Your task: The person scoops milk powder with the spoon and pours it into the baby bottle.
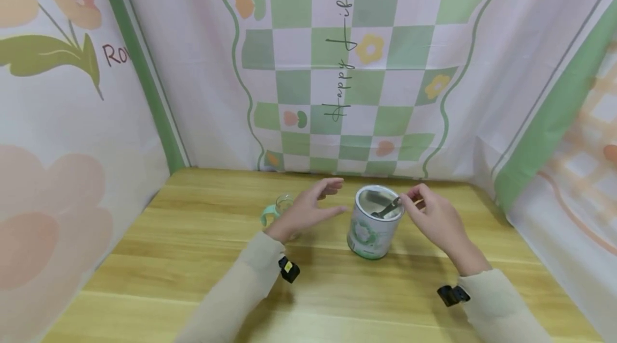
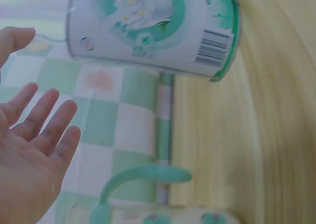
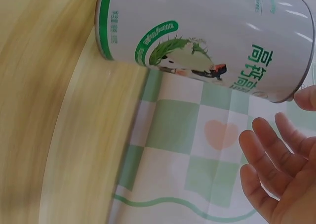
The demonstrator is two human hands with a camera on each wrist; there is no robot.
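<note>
A white and green milk powder can (image 1: 368, 236) stands upright on the table, its top uncovered and the metal inside showing. A dark metal spoon (image 1: 387, 208) leans across the opening, bowl inward and handle over the right rim. My right hand (image 1: 436, 222) pinches the handle's end between thumb and forefinger; the other fingers hang loosely bent. To the can's left, my left hand (image 1: 308, 209) is held with fingers extended and thumb apart, holding nothing. Beneath and behind that hand is a clear cup (image 1: 284, 202) with a mint-green handle (image 2: 148, 173), partly hidden by the wrist.
The wooden table (image 1: 193, 257) meets a checked green and white curtain (image 1: 332, 86) at the back. Printed cloth hangs along the left and right sides. A black wrist camera (image 1: 289, 269) sits on the left sleeve, another wrist camera (image 1: 453, 295) on the right.
</note>
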